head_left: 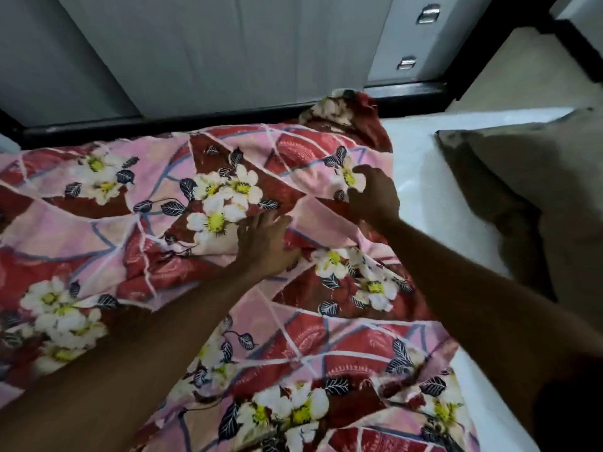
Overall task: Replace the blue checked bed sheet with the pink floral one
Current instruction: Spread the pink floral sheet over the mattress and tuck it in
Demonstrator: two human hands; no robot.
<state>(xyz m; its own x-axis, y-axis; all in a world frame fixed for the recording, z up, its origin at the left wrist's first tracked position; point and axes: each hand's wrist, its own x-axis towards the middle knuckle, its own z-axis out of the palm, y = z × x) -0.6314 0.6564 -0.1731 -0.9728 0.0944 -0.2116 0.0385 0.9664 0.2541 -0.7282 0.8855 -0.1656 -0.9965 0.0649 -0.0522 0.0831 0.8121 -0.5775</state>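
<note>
- The grey wardrobe doors [195, 50] fill the far side of the view, closed, behind the dark edge of the bed.
- The bed's white mattress [421, 177] lies bare along the right side. No blue checked sheet shows anywhere in view, so the stripping part of the job looks done.
- The pink floral sheet [98, 230] is on the mattress, covering the left and middle. It is bunched and creased, with folds doubled over near the centre and a corner heaped at the far edge.
- A plain pillow [538, 197] rests on the bare mattress to the right, just beside the sheet's ragged edge.
- The left hand [264, 246] lies on a ridge of the sheet with fingers spread and fairly straight, pressing rather than clutching.
- The right hand [375, 197] has thumb and fingers curled onto the sheet's right edge, apparently pinching a fold.
- What seems left: draw the cloth rightward over the exposed mattress, smooth the creases, square the corners and tuck the edges.
</note>
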